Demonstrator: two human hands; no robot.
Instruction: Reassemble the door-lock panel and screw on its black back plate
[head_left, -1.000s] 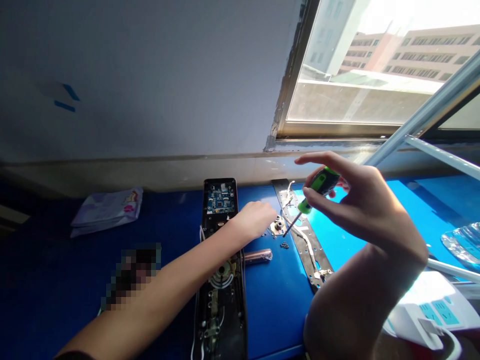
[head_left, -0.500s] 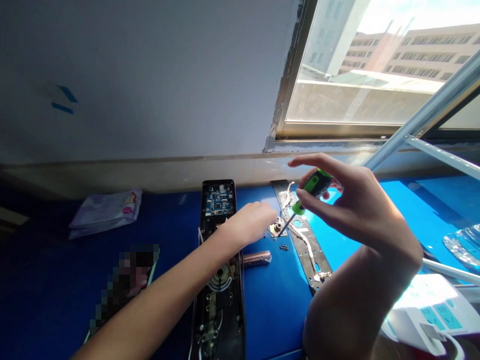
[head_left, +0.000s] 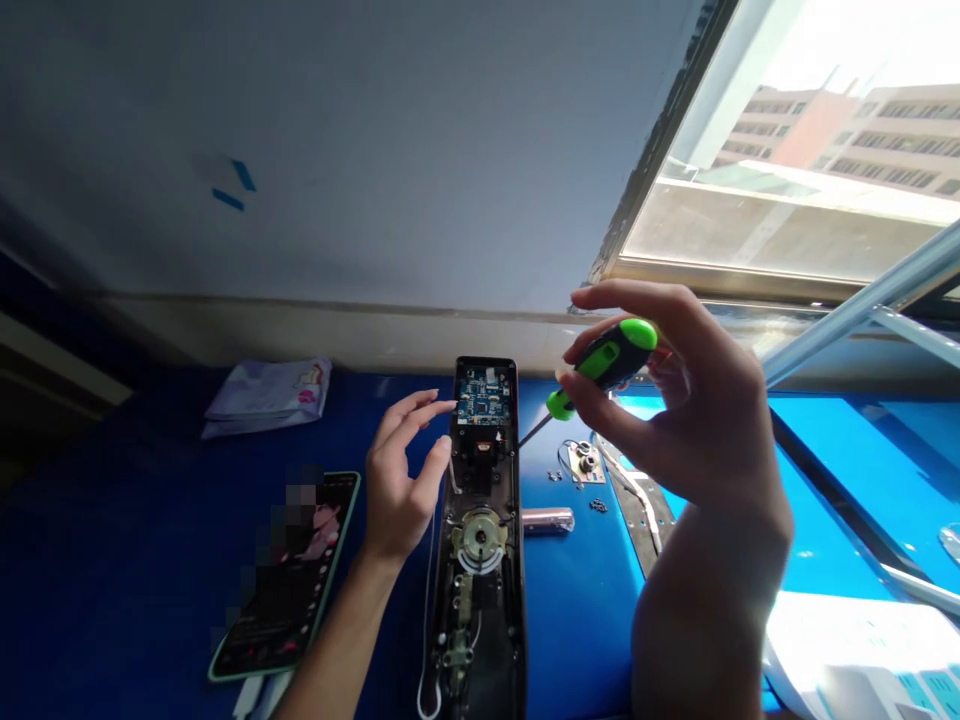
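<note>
My right hand [head_left: 675,400] grips a green-and-black screwdriver [head_left: 600,370], its shaft slanting down to the left with the tip by the right edge of a long black housing [head_left: 484,620]. Inside that opened housing are a blue circuit board [head_left: 484,397] at the far end, a round metal part [head_left: 481,540] in the middle and thin wiring. My left hand [head_left: 405,480] is at the housing's left side, fingers apart and holding nothing, fingertips near the board. To the right lie a small square part with a round center [head_left: 585,460] and a cluster of small black screws [head_left: 598,505].
A phone with a lit screen [head_left: 300,590] lies at left, a folded packet [head_left: 266,395] behind it. A pinkish cylinder [head_left: 548,520] rests against the housing's right side. Farther right are a dark perforated plate [head_left: 637,500], a white power strip [head_left: 847,630] and a metal frame [head_left: 840,320].
My left hand has gone from the small square part to the housing's left side and opened. The screwdriver has moved left, from that part to the housing. The view has shifted left.
</note>
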